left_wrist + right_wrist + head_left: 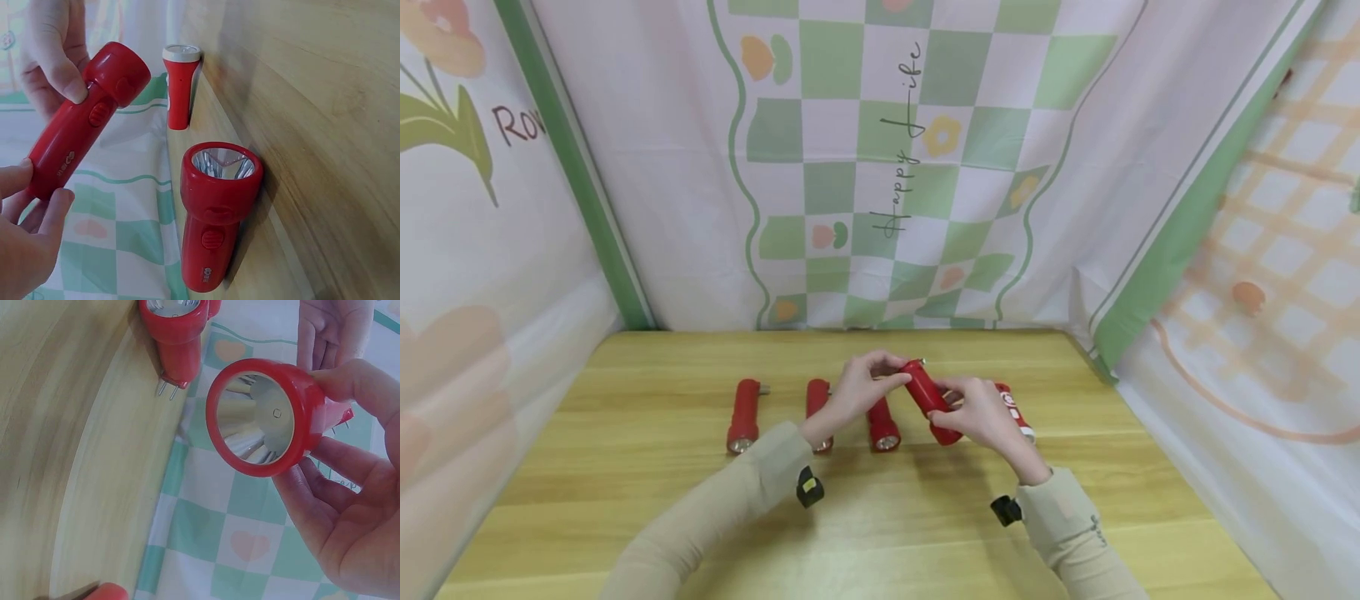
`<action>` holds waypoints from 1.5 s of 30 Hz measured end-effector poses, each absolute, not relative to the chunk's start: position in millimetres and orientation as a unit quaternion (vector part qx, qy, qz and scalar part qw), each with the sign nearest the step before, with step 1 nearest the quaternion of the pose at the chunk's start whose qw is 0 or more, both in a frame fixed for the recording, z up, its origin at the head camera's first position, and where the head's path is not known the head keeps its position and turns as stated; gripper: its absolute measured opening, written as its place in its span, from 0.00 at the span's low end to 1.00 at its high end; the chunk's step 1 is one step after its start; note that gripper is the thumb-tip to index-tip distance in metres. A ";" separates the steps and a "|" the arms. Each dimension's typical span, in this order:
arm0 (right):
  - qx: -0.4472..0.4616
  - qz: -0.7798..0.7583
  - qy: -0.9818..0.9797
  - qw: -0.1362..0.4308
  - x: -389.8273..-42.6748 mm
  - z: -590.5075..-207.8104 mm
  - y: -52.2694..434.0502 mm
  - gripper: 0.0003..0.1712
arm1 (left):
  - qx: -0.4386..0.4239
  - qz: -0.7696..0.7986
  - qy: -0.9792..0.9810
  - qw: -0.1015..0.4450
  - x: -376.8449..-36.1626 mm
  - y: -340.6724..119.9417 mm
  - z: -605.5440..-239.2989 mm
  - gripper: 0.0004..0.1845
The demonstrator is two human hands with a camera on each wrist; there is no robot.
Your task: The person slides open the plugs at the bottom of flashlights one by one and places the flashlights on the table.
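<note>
Red flashlight (928, 400) between both hands

Bright, even light, soft shadows; wrist views slightly blurred, edges distorted.

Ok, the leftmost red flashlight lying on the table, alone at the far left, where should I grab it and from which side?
Grip the leftmost flashlight round its narrow middle barrel, coming down from above. It lies flat on the wooden table, wide lens head toward the person, plug prongs at the far end. The barrel is slimmer than the head, both long sides look free, and the neighbouring flashlight lies apart, so fingers probably fit either side.
</note>
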State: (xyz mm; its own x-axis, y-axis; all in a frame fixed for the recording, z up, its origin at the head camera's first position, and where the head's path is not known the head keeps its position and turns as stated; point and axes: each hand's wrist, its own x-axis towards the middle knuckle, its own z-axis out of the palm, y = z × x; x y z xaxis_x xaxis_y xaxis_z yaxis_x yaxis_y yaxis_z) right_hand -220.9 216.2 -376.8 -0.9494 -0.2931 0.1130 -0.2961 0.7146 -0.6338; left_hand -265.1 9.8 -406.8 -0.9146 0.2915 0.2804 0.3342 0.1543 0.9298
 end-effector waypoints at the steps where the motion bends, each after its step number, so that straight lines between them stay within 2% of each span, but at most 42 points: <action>1: 0.159 0.343 -0.926 0.001 -220.9 -376.7 216.1 0.27 | -0.204 -0.617 -0.760 0.016 -265.3 9.5 -406.5 0.11; 16: 0.160 0.351 -0.923 0.007 -219.1 -375.7 214.8 0.26 | -0.202 -0.616 -0.761 0.023 -264.0 7.4 -403.8 0.12; 30: 0.174 0.346 -0.922 0.032 -219.3 -377.8 216.4 0.26 | -0.211 -0.606 -0.767 -0.005 -264.3 7.8 -399.6 0.13; 45: 0.167 0.346 -0.923 0.029 -220.1 -378.8 215.9 0.26 | -0.223 -0.602 -0.766 -0.024 -263.1 7.9 -398.7 0.14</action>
